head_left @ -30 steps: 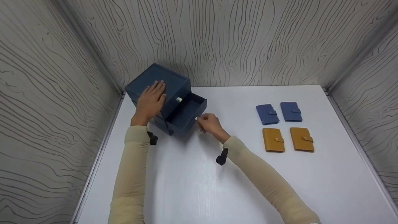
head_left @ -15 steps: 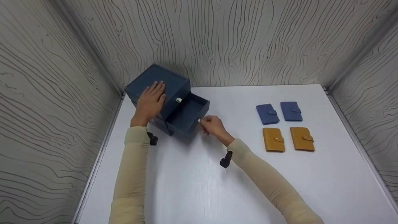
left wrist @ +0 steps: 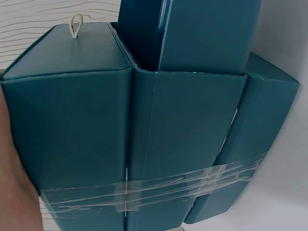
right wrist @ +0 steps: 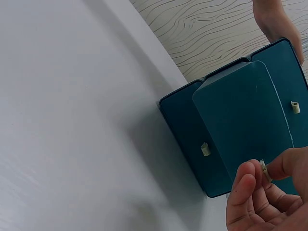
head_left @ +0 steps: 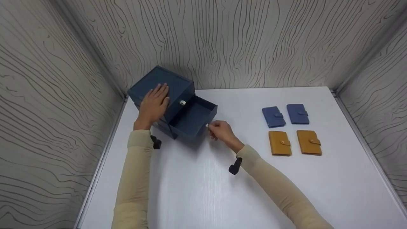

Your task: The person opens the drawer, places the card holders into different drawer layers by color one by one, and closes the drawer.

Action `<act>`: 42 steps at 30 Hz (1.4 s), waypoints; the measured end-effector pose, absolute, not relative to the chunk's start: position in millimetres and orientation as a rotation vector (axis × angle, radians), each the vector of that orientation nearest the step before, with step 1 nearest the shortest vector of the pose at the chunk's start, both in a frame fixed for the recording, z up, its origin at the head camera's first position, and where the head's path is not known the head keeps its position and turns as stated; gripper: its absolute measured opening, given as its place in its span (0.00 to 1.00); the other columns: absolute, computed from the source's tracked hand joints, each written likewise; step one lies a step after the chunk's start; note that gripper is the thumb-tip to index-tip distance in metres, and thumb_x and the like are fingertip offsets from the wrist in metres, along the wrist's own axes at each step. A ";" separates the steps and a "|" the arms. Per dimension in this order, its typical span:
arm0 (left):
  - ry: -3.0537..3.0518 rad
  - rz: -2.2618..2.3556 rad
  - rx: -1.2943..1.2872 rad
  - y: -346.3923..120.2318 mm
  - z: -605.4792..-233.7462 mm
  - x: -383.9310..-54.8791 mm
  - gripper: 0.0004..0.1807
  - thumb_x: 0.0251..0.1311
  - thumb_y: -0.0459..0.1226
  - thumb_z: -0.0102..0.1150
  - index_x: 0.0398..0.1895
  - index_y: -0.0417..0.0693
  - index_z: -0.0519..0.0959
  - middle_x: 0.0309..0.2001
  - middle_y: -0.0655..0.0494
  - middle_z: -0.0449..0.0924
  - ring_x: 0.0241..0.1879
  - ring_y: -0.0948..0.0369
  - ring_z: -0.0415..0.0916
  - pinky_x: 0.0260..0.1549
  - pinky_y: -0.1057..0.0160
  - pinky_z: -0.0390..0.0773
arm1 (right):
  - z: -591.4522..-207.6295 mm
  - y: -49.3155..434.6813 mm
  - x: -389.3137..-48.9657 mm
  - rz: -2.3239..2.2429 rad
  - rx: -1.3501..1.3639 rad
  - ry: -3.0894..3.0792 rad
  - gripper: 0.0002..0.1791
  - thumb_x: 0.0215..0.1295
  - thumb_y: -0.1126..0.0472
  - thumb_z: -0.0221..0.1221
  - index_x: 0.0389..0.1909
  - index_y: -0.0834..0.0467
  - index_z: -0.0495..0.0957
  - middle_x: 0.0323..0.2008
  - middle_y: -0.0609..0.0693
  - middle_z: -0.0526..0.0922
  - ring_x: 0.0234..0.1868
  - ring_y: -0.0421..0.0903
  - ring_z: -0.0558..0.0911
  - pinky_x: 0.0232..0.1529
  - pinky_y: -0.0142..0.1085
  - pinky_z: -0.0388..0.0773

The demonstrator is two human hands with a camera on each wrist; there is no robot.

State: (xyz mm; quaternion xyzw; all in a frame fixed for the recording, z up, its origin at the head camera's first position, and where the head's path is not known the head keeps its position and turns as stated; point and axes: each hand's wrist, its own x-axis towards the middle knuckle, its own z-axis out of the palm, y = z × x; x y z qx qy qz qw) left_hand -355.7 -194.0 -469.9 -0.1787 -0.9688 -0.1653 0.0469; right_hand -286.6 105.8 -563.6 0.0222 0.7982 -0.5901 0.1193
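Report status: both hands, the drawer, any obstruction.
Left hand resting on cabinet. Right hand pinches tab of middle drawer. Drawer partly open. Four booklets off to the right, out of its way.

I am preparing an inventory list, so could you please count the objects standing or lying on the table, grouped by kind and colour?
Blue strap-closed booklets: 2
Mustard strap-closed booklets: 2
Dark blue stack of three drawer units, taped together: 1
Total: 5

Walled booth (head_left: pixel 203 44): wood-grain panels (head_left: pixel 38 127), white tabletop (head_left: pixel 190 187).
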 end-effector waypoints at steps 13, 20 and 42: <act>-2.933 -0.493 -0.548 -193.9 -471.5 -355.9 0.32 0.86 0.50 0.34 0.86 0.49 0.56 0.86 0.54 0.53 0.87 0.53 0.48 0.87 0.48 0.46 | -564.4 113.7 -278.5 -1.735 0.077 2.326 0.15 0.76 0.60 0.57 0.42 0.69 0.84 0.28 0.50 0.84 0.25 0.39 0.80 0.25 0.29 0.78; -2.948 -0.496 -0.545 -193.6 -471.4 -356.0 0.32 0.86 0.50 0.33 0.87 0.50 0.55 0.86 0.54 0.52 0.87 0.53 0.46 0.87 0.48 0.45 | -567.9 118.6 -276.7 -1.757 0.082 2.311 0.13 0.77 0.61 0.57 0.37 0.65 0.85 0.27 0.49 0.83 0.25 0.40 0.80 0.25 0.30 0.78; -2.925 -0.506 -0.563 -193.7 -469.1 -353.0 0.32 0.87 0.49 0.35 0.86 0.48 0.56 0.86 0.53 0.53 0.87 0.53 0.47 0.87 0.48 0.46 | -569.9 126.0 -273.8 -1.722 0.062 2.324 0.18 0.79 0.58 0.57 0.44 0.71 0.85 0.28 0.49 0.84 0.26 0.39 0.80 0.25 0.29 0.78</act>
